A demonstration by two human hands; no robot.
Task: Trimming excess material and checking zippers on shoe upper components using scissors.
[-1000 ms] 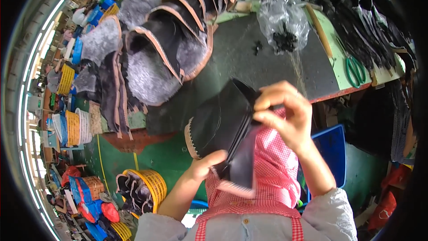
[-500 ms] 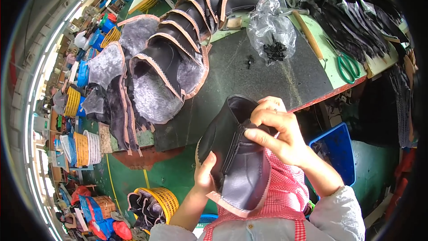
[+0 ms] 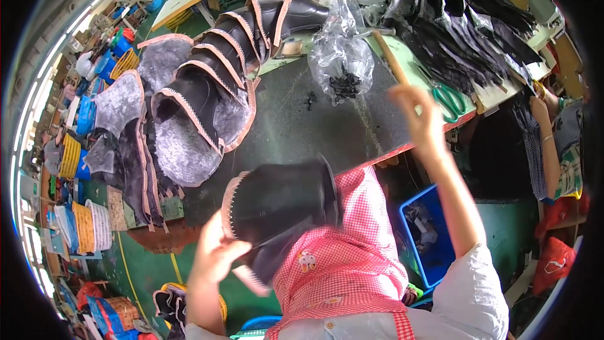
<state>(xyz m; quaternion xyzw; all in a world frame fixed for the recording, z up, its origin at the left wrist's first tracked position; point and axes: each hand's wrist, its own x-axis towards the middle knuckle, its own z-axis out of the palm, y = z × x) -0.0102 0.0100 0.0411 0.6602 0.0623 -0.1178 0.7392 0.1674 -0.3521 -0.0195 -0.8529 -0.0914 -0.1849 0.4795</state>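
Observation:
My left hand (image 3: 217, 249) grips a black boot upper (image 3: 286, 198) by its pinkish zigzag-stitched edge, fingers partly hidden under it. The upper lies on its side in front of my apron, over the table's near edge. My right hand (image 3: 420, 116) is off the upper, stretched over the table's right part with curled fingers. It is smeared by motion, at the near end of a wooden-handled hammer (image 3: 390, 56) and beside green-handled scissors (image 3: 448, 102). Whether its fingers touch the handle does not show.
Several fleece-lined boot uppers (image 3: 189, 132) overlap on the left of the dark work mat (image 3: 283, 119). A clear plastic bag (image 3: 340, 56) holds small black pieces. More black uppers (image 3: 440, 38) lie far right. A blue bin (image 3: 428, 233) stands below; a co-worker's arm (image 3: 546, 138) shows at right.
My right hand has let go of the boot upper and moved right and away to the hammer handle. My left hand has turned the upper onto its side and shifted left. The view has shifted.

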